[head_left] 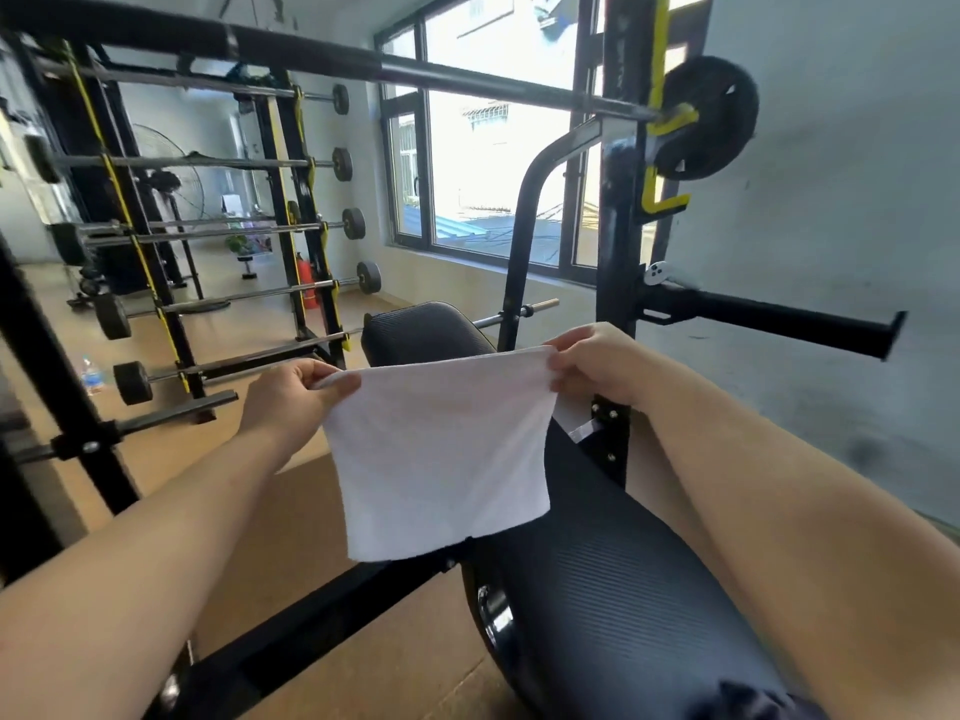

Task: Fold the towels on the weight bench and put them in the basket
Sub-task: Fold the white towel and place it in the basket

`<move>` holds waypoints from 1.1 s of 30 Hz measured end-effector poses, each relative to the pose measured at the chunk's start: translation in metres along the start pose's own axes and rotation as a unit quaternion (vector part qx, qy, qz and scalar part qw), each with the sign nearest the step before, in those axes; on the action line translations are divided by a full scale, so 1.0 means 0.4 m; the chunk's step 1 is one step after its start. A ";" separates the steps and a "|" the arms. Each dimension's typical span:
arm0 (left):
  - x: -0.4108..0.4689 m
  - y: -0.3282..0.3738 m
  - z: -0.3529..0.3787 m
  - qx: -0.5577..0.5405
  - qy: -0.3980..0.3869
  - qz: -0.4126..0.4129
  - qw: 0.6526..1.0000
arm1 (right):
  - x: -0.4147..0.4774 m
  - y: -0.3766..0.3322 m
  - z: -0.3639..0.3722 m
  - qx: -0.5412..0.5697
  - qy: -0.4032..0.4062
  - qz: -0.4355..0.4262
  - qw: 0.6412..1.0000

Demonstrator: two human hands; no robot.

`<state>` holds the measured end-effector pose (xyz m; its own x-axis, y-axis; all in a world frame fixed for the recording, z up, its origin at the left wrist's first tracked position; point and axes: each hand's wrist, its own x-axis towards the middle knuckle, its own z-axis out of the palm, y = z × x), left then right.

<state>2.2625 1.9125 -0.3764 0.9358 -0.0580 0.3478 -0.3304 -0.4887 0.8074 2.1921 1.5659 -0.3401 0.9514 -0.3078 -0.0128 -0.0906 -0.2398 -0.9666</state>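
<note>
You hold a white towel, soft, finely napped and roughly rectangular, hanging flat in the air over the weight bench, whose black padding is ribbed and rounded at the ends. Your left hand pinches the towel's top left corner between thumb and curled fingers. Your right hand pinches the top right corner the same way, with both forearms stretched forward and the hands well apart. The cloth hides the bench's middle stretch. A small notch breaks its lower hem; whether the cloth is doubled cannot be told. A steel barbell crosses above, its round black plate beside the wall.
</note>
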 end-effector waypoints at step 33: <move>-0.533 -0.070 -0.128 -0.069 -0.157 -0.127 0.977 | -0.570 0.262 0.017 -0.204 0.097 -0.081 0.971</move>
<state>2.0660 1.9833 -0.4487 0.9743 -0.2245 -0.0185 -0.0749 -0.4005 0.9132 1.9677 1.6171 -0.4402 0.8933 -0.3936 0.2171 -0.0913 -0.6317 -0.7698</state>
